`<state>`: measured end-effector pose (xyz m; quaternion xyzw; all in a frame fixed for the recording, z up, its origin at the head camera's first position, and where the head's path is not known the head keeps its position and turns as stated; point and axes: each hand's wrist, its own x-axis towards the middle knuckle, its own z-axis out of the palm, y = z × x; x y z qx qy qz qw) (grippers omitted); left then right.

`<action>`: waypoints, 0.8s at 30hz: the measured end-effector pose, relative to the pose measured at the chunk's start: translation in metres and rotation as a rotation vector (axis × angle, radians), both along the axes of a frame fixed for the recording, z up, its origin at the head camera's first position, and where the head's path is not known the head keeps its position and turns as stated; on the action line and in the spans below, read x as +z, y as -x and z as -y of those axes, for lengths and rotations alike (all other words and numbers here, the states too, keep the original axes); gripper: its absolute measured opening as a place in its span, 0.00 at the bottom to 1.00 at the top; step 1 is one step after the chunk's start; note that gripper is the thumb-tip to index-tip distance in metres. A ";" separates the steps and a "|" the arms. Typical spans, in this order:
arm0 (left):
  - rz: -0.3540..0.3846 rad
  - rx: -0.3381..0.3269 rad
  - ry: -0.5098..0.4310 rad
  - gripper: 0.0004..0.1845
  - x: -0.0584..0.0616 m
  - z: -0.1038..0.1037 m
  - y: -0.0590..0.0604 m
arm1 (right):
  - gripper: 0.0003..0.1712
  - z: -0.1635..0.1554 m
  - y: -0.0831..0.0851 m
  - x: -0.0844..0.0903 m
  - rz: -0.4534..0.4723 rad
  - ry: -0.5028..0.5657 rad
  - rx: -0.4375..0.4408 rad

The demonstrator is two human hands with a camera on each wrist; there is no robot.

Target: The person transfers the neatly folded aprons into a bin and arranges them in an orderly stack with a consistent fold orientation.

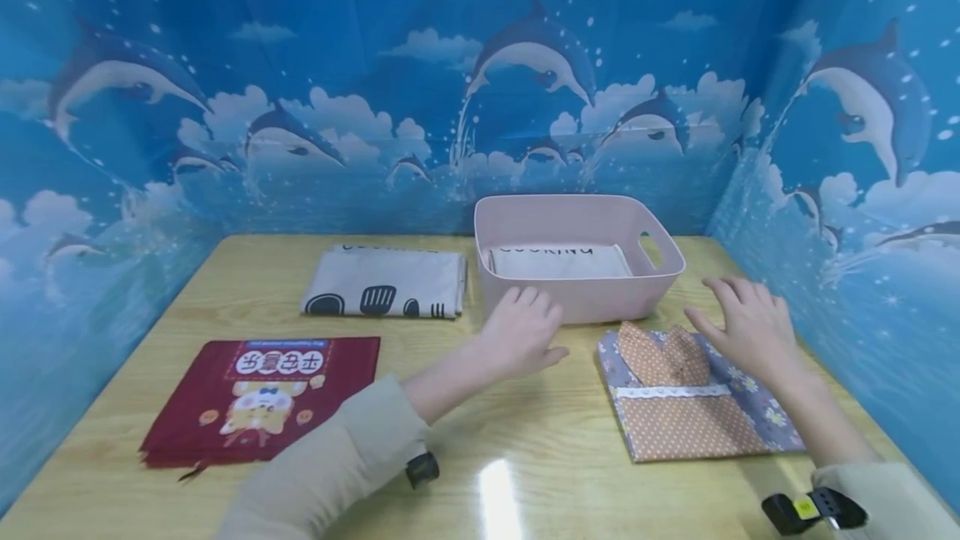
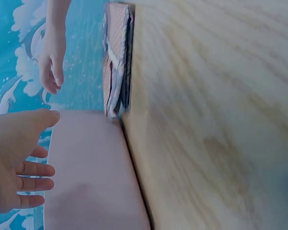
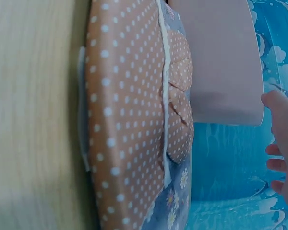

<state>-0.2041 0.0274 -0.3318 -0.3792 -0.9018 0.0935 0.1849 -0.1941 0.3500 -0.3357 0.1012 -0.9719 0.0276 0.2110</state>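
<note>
My left hand [image 1: 523,332] hovers just in front of the pale pink plastic basket [image 1: 577,301], fingers loosely bent and holding nothing. In the left wrist view, the left hand's fingers [image 2: 36,183] spread beside the basket wall. Over the far right part of a folded grey floral cloth [image 1: 776,423], apron-like with an orange polka-dot pocket [image 1: 682,423] and ear-shaped flaps, hangs my right hand [image 1: 753,327]. Its thumb and fingers are apart with nothing between them. Inside the basket lies a folded white cloth [image 1: 558,263] lettered "COOKING", its lower part hidden by the front wall.
Left of the basket lies another folded white cloth [image 1: 390,273] with black utensil prints. A folded dark red cloth [image 1: 187,390] with a cartoon figure lies at the left of the wooden table [image 1: 570,490]. Blue dolphin-print curtains [image 1: 360,48] enclose the back and sides.
</note>
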 end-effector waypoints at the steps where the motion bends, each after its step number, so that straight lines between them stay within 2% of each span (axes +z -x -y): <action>1: -0.003 -0.003 0.014 0.26 -0.002 -0.002 -0.001 | 0.32 -0.001 -0.001 -0.001 0.004 0.003 -0.004; 5: -0.009 -0.032 0.030 0.26 -0.008 -0.012 -0.004 | 0.34 -0.006 -0.007 -0.005 0.034 0.016 -0.029; 12: 0.053 -0.065 -0.008 0.27 -0.014 -0.026 -0.008 | 0.37 -0.012 -0.013 -0.007 0.064 0.017 -0.075; 24: 0.153 -0.029 -0.075 0.28 -0.024 -0.049 -0.013 | 0.45 -0.022 -0.016 -0.017 0.189 0.067 -0.182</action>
